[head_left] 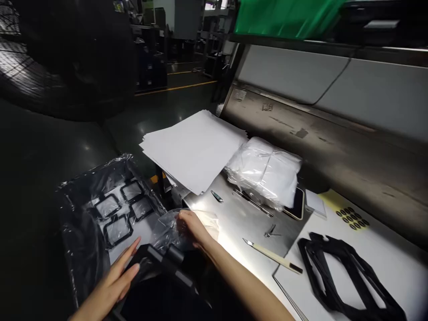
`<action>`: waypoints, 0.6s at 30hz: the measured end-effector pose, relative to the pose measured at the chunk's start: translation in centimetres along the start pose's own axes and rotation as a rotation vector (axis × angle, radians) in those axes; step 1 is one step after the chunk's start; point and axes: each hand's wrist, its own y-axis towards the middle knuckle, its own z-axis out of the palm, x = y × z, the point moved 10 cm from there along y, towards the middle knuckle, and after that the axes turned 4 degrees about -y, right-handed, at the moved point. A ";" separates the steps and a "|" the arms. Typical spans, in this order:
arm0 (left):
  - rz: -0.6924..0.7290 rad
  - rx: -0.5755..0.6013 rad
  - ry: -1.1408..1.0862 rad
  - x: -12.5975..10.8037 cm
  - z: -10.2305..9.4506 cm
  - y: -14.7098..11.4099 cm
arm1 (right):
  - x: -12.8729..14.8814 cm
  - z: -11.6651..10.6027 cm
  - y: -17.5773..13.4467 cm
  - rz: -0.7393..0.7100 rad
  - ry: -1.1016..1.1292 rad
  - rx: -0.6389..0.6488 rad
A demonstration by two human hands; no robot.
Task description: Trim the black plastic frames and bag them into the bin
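Observation:
My right hand [193, 228] is closed, gripping the edge of a clear plastic sheet or bag [165, 227]. My left hand [117, 281] has its fingers stretched out and apart, beside a dark blocky object [170, 263] at the bottom middle. Whether the left hand touches that object I cannot tell. Under and beyond the hands is a bin [72, 223] lined with clear plastic. Several black rectangular frames [117, 230] lie in it on white sheeting. Part of the plastic in the right hand hangs over the bin's near right side.
On the metal table [230, 240] lie a stack of white sheets [197, 147], a plastic-wrapped white bundle [265, 171], a craft knife [272, 256], a phone-like device [297, 206] and larger black frames [347, 276]. A large fan [67, 58] stands at the upper left.

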 end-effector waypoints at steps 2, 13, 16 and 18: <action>0.026 0.058 0.089 -0.1 1.3 1.0 | 0.2 1.9 0.7 -0.019 -0.167 0.052; -0.066 0.179 0.059 2.9 1.7 3.0 | 1.6 0.6 -3.4 -0.198 -0.854 0.007; -0.069 0.216 0.073 2.1 2.5 2.9 | 0.7 -0.7 -1.7 -0.113 -0.944 -0.079; -0.062 0.265 0.074 1.2 4.0 3.3 | 0.8 -0.7 -0.3 -0.076 -0.998 -0.126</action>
